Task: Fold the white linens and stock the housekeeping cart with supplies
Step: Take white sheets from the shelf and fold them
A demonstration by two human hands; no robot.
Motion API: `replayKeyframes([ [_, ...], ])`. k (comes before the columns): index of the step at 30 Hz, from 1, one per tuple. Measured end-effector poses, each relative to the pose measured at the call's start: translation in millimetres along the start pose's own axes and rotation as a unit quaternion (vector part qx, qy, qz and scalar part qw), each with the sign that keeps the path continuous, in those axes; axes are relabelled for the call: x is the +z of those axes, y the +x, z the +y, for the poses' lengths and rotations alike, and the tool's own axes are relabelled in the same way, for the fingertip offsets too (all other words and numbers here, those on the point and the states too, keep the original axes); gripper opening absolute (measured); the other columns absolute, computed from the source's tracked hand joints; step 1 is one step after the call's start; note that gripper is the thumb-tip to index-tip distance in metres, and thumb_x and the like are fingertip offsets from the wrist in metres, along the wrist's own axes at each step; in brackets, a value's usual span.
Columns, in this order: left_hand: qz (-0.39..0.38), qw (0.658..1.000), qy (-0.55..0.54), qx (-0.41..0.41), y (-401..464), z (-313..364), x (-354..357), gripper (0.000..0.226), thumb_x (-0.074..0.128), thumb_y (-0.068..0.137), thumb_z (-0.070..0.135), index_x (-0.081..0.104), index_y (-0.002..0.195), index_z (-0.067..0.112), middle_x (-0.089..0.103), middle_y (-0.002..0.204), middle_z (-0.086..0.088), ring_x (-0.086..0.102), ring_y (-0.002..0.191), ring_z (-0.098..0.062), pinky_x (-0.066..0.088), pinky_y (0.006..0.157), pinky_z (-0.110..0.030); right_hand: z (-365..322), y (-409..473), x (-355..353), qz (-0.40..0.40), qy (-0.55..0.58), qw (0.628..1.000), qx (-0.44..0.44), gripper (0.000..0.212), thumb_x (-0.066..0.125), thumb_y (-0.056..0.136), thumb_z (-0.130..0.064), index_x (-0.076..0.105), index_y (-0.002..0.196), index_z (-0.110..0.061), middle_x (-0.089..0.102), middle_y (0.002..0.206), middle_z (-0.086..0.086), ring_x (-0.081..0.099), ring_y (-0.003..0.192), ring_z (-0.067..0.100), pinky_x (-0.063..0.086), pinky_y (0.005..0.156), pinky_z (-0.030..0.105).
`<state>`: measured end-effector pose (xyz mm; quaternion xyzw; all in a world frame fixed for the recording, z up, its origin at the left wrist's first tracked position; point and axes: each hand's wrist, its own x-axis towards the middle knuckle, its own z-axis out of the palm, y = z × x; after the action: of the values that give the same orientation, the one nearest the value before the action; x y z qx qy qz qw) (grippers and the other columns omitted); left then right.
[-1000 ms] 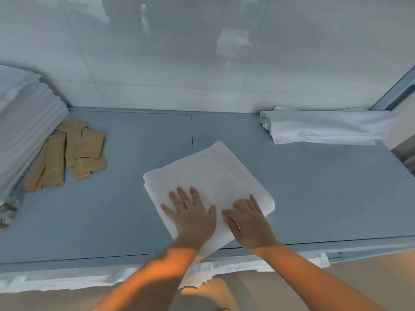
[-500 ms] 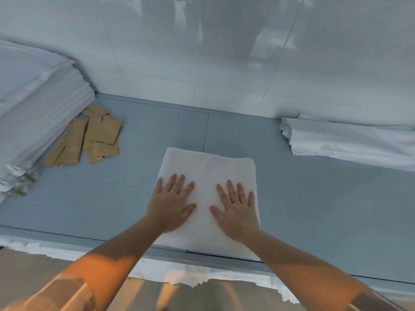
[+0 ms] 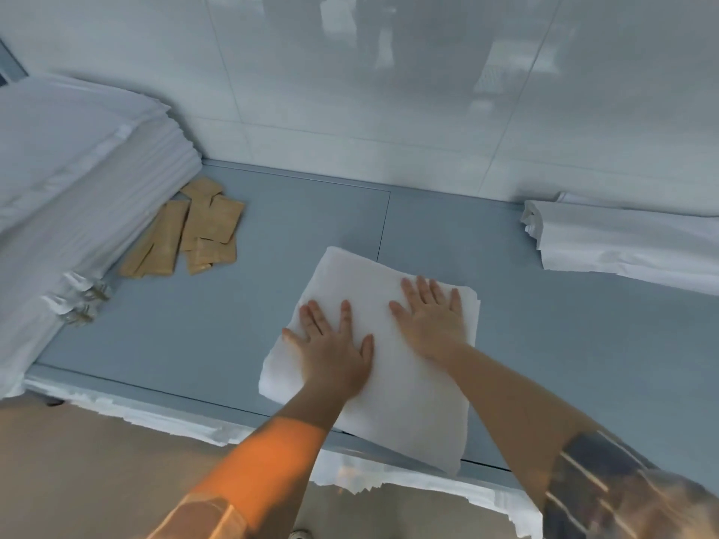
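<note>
a folded white towel (image 3: 373, 344), soft and square, lies near the front edge of a smooth grey-blue counter (image 3: 564, 344). left hand (image 3: 334, 352) and right hand (image 3: 432, 320) press flat on it, fingers spread. tan paper packets (image 3: 194, 235) and stacked white sheets (image 3: 78, 180) sit left; glossy pale wall tiles (image 3: 350, 91) behind.

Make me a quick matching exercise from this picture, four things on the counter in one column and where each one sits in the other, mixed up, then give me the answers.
Things
1. folded towel
2. tan packets
3. tall linen stack
4. loose white sheet

Places
A. far right, against the wall
B. far left of the counter
C. front centre, under the left hand and the right hand
D. beside the tall stack, towards the back

Pairs: 1-C, 2-D, 3-B, 4-A
</note>
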<state>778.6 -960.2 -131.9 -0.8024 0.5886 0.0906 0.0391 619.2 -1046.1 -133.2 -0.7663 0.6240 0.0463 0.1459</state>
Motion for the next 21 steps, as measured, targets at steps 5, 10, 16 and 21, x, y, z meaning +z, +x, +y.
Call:
replayKeyframes([
  [5,0.018,1.000,-0.001,0.014,1,-4,3,0.078,-0.002,0.083,0.069,-0.009,0.150,0.030,-0.006,0.156,-0.027,-0.007,0.144,-0.040,-0.001,0.103,-0.069,51,-16,-11,-0.026,-0.024,0.994,0.106,0.059,0.005,0.099,-0.051,-0.005,0.153,-0.028,-0.010,0.160,-0.011,-0.014,0.147,0.016,-0.009,0.112,0.063],
  [10,0.035,0.999,0.010,0.031,2,-6,6,0.087,-0.009,0.075,0.073,-0.006,0.151,0.031,-0.001,0.156,-0.027,-0.005,0.144,-0.041,-0.001,0.104,-0.068,12,-24,-10,0.065,-0.047,0.995,-0.052,0.055,0.020,0.101,-0.039,0.012,0.153,-0.025,-0.004,0.161,-0.007,-0.016,0.147,0.017,-0.015,0.111,0.059],
  [16,0.030,0.996,0.040,0.071,7,-15,6,0.085,-0.008,0.075,0.076,-0.011,0.149,0.036,-0.003,0.157,-0.023,-0.004,0.146,-0.037,0.004,0.106,-0.065,33,-26,6,0.014,-0.013,0.997,-0.074,0.063,0.010,0.095,-0.062,-0.004,0.151,-0.038,-0.011,0.160,-0.012,-0.011,0.147,0.011,-0.011,0.118,0.048],
  [21,0.018,0.981,0.076,0.180,37,-26,-5,0.077,-0.009,0.075,0.077,-0.020,0.144,0.045,-0.005,0.159,-0.019,-0.005,0.146,-0.034,0.006,0.108,-0.061,72,-41,-1,-0.001,-0.107,0.994,-0.012,0.070,0.007,0.096,-0.057,0.003,0.153,-0.016,0.004,0.162,-0.001,-0.006,0.148,0.014,-0.020,0.109,0.057],
])
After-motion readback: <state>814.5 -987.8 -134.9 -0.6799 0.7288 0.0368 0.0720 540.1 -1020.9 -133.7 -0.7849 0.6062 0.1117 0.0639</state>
